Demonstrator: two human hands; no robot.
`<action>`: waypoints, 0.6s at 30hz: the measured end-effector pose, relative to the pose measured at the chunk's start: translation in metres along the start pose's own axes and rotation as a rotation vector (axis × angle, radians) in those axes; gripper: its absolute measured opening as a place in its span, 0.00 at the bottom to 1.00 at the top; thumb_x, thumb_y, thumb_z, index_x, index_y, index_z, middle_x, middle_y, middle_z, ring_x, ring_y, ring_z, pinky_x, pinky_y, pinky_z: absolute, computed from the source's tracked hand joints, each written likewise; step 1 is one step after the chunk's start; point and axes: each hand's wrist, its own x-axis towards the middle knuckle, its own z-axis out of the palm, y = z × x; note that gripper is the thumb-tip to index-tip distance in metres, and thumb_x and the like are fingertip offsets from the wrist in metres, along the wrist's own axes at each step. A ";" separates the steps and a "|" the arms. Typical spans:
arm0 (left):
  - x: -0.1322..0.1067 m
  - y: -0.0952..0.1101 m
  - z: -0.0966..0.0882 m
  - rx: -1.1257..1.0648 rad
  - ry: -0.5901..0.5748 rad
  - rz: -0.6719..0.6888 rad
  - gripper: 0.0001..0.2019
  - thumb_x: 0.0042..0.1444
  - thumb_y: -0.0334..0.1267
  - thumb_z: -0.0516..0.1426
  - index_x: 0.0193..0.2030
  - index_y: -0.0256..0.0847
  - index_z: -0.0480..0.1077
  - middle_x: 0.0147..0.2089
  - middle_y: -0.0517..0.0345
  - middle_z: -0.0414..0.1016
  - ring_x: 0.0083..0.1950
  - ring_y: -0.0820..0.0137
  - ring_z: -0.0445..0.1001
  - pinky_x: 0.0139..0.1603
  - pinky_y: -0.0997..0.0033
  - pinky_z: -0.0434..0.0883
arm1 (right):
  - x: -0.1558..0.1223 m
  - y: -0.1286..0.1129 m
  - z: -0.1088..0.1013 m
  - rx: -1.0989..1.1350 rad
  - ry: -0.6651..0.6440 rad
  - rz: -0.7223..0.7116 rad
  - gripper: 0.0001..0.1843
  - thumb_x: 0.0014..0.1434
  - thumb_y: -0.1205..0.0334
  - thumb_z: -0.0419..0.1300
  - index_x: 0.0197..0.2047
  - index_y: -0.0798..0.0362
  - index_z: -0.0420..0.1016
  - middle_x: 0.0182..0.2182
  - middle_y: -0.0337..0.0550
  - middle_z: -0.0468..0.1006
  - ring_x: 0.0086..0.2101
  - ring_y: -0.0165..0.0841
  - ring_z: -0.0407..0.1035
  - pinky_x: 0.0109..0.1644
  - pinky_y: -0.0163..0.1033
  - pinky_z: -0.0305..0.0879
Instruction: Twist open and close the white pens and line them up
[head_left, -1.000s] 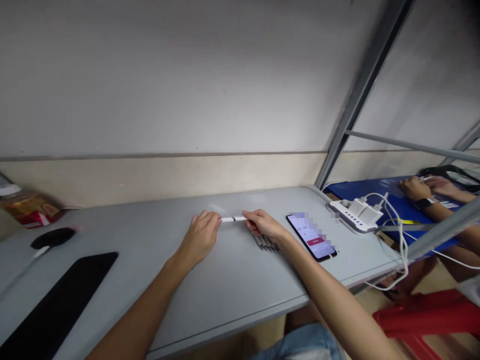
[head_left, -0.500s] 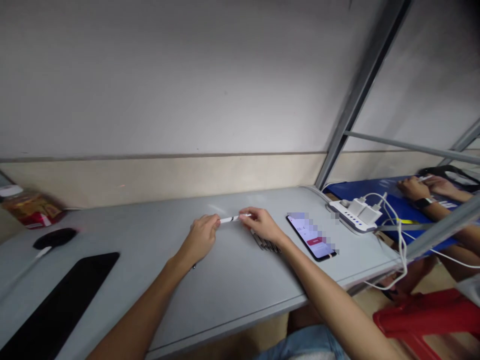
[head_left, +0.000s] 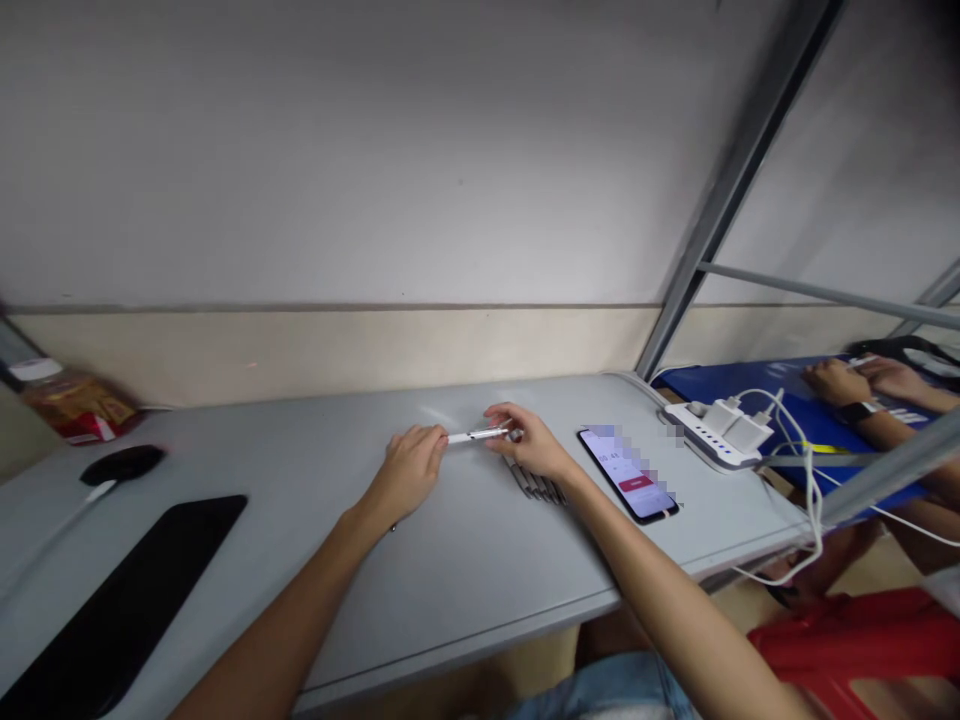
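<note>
A slim white pen [head_left: 469, 437] with a dark mark near its middle lies roughly level between my two hands, just above the desk. My left hand [head_left: 411, 470] is closed around its left end, thumb and fingers pinching it. At the other end, the clip part, my right hand [head_left: 531, 445] has its thumb and fingers around the pen, the index finger lifted a little. Several more pens [head_left: 538, 487] lie side by side on the desk below my right hand, partly covered by it.
On the grey desk [head_left: 465, 590] lie a lit phone [head_left: 628, 478], a white power strip [head_left: 712, 437], a black mat [head_left: 142, 590] and a black round device [head_left: 122, 463]. A jar [head_left: 75, 402] stands back left. At right, another person's hands [head_left: 844, 380] work over a blue table; a red stool [head_left: 855, 640] stands below.
My right fingers have loosened and spread somewhat, showing more of the pen's clip end. My left hand keeps its pinch. The whole view has shifted slightly.
</note>
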 end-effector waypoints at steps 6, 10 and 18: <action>-0.001 0.002 -0.001 -0.005 -0.021 -0.016 0.13 0.67 0.42 0.42 0.40 0.43 0.64 0.39 0.58 0.72 0.43 0.65 0.68 0.47 0.62 0.60 | 0.000 0.001 0.001 -0.072 0.000 -0.029 0.10 0.53 0.61 0.62 0.39 0.54 0.74 0.34 0.41 0.74 0.32 0.29 0.66 0.36 0.33 0.62; -0.001 0.005 -0.003 -0.006 -0.040 -0.012 0.12 0.67 0.43 0.42 0.42 0.44 0.64 0.40 0.58 0.73 0.44 0.64 0.68 0.48 0.61 0.60 | 0.000 0.000 0.002 -0.088 -0.017 0.007 0.13 0.56 0.56 0.60 0.42 0.55 0.75 0.33 0.41 0.74 0.32 0.30 0.66 0.37 0.34 0.62; -0.001 0.002 -0.004 -0.006 -0.038 0.019 0.13 0.67 0.43 0.42 0.43 0.44 0.66 0.42 0.58 0.74 0.45 0.65 0.69 0.48 0.61 0.60 | -0.002 -0.011 -0.004 -0.320 0.031 -0.183 0.06 0.55 0.70 0.60 0.37 0.54 0.77 0.34 0.44 0.77 0.34 0.31 0.68 0.38 0.35 0.61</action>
